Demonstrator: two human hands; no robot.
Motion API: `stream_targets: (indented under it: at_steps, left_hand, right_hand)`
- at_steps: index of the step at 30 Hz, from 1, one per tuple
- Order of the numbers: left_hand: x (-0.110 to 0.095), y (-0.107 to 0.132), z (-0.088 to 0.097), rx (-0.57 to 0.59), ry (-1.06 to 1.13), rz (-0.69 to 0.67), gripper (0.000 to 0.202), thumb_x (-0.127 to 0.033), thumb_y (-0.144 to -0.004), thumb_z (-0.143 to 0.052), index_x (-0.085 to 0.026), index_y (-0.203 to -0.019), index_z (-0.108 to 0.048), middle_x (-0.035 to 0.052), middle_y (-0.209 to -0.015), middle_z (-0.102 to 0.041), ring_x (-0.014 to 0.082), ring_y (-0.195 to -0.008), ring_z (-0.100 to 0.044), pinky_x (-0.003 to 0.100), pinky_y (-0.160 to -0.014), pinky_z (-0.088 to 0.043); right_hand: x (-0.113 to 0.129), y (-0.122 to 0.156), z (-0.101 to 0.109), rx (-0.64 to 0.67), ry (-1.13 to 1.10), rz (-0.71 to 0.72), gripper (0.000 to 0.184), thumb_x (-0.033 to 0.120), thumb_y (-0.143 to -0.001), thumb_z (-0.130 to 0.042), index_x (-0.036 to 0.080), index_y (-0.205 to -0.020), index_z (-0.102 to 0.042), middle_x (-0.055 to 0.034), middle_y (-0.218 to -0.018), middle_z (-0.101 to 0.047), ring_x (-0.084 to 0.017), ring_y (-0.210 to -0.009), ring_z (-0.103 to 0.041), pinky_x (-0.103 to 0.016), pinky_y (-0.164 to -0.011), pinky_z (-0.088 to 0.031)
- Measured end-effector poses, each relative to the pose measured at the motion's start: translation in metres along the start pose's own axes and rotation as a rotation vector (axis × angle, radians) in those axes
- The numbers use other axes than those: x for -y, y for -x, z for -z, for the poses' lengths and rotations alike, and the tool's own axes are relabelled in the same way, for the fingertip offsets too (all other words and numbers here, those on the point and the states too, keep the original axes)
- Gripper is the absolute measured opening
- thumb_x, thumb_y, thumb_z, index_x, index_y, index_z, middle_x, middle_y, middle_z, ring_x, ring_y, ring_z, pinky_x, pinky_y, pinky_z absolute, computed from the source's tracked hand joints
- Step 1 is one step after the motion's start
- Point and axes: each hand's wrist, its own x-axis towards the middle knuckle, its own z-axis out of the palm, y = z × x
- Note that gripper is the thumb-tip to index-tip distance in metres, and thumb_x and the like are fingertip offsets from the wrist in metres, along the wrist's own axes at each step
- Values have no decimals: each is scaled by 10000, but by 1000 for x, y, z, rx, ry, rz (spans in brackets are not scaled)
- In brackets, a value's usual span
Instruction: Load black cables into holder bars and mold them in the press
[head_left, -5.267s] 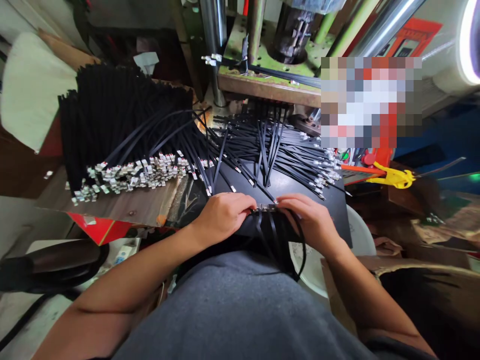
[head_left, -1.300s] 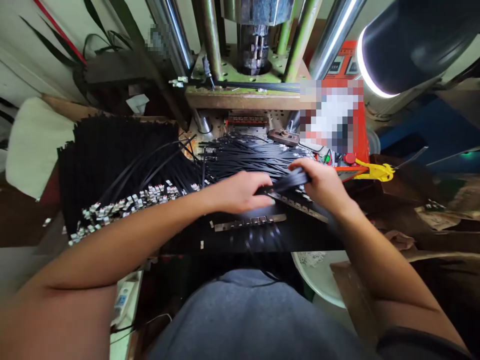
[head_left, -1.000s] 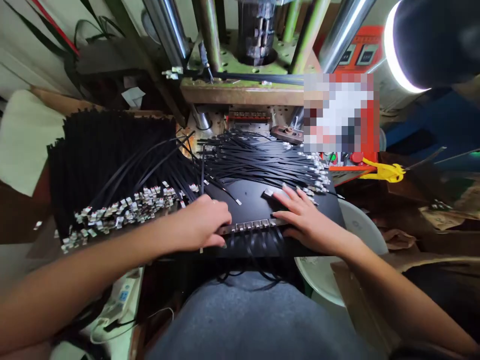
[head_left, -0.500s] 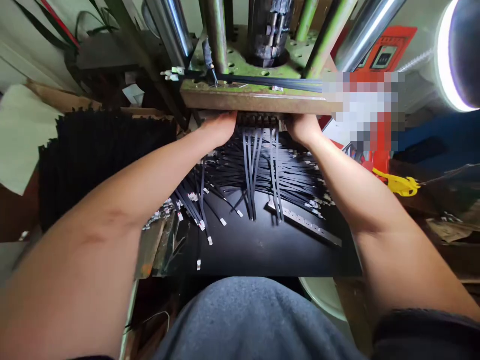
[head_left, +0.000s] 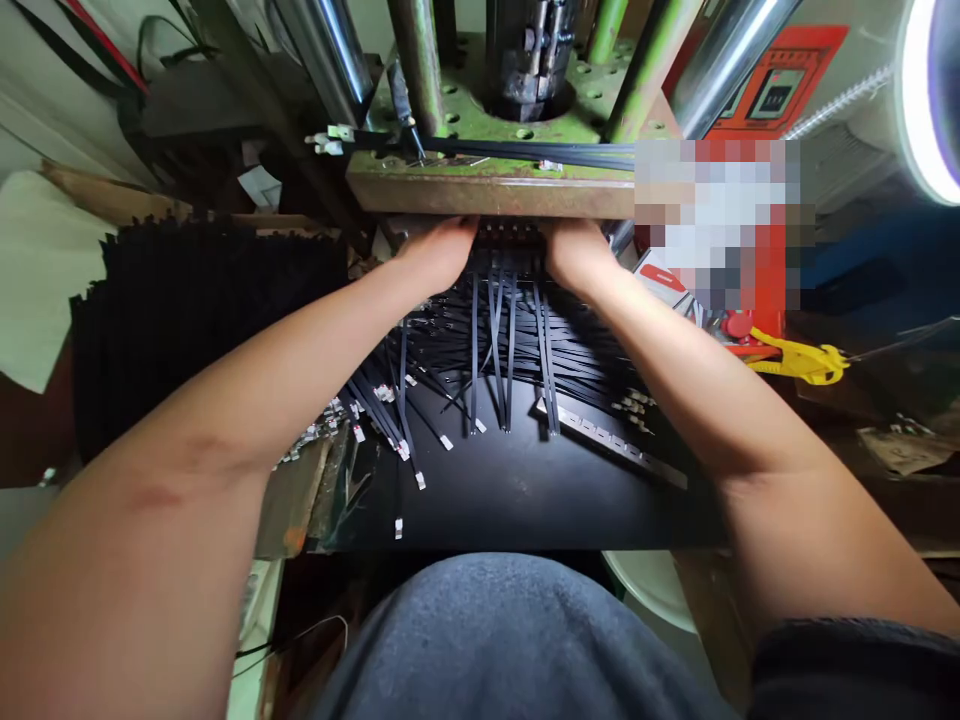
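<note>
Both my hands reach in under the front edge of the green press plate (head_left: 592, 197). My left hand (head_left: 441, 252) is at the left end of a dark slotted fixture (head_left: 510, 237), and my right hand (head_left: 576, 255) is at its right end. The fingers of both are hidden beneath the plate and behind the hands, so their grip cannot be made out. Several flat black straps (head_left: 474, 350) hang forward from the fixture between my hands. Below them lies a heap of similar black straps (head_left: 585, 345) with pale end pieces.
A slotted metal bar (head_left: 615, 444) lies slantwise on the black tabletop (head_left: 510, 505). At left stands a large stack of black strips (head_left: 195, 300). More straps rest across the press plate. A yellow tool (head_left: 810, 360), a red box and a bright ring lamp (head_left: 926, 110) are at right.
My right hand has moved left, closer to the fixture and the straps. The hanging straps have shifted, one now apart at the left. The whole view has moved slightly.
</note>
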Motion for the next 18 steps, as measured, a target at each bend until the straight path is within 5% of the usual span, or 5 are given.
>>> stream_targets:
  at_steps: [5, 10, 14, 16, 18]
  left_hand:
    - [-39, 17, -5, -16, -70, -52, 527, -140, -982, -224, -146, -1491, -357, 104, -1465, -430, 266, -1288, -449, 421, -1098, -341]
    - [-45, 23, -2, -3, -119, -9, 545, -124, -966, -201, -100, -1492, -346, 114, -1439, -459, 268, -1254, -457, 477, -1143, -242]
    - [-46, 19, 0, 10, -82, 19, 539, -169, -978, -239, -182, -1511, -318, 44, -1491, -414, 221, -1283, -410, 462, -1172, -201]
    - [-48, 10, -1, 25, -82, 76, 569, -147, -941, -361, -162, -1509, -331, 78, -1501, -404, 246, -1309, -410, 476, -1184, -198]
    - [-51, 4, 0, 69, -87, 83, 669, -101, -866, -493, -117, -1513, -325, 142, -1493, -412, 291, -1343, -414, 463, -1183, -243]
  right_hand:
    - [35, 20, -9, -31, 47, 81, 425, 116, -1010, -329, 0, -1403, -442, -216, -1438, -498, -307, -1304, -454, -514, -1109, -336]
    - [34, 25, -13, -59, 71, 33, 442, 127, -1003, -333, 67, -1425, -447, -169, -1495, -458, -312, -1350, -430, -631, -1163, -155]
    - [34, 15, -11, -10, 25, -54, 408, 141, -982, -403, 94, -1372, -516, -175, -1396, -558, -320, -1262, -512, -689, -1134, -130]
    - [37, 5, -5, 51, 19, -116, 430, 126, -948, -450, 71, -1367, -528, -203, -1374, -567, -340, -1249, -526, -691, -1135, -139]
    - [42, 0, 11, 109, 9, -151, 429, 110, -900, -492, 68, -1317, -583, -215, -1319, -604, -348, -1200, -569, -648, -1117, -269]
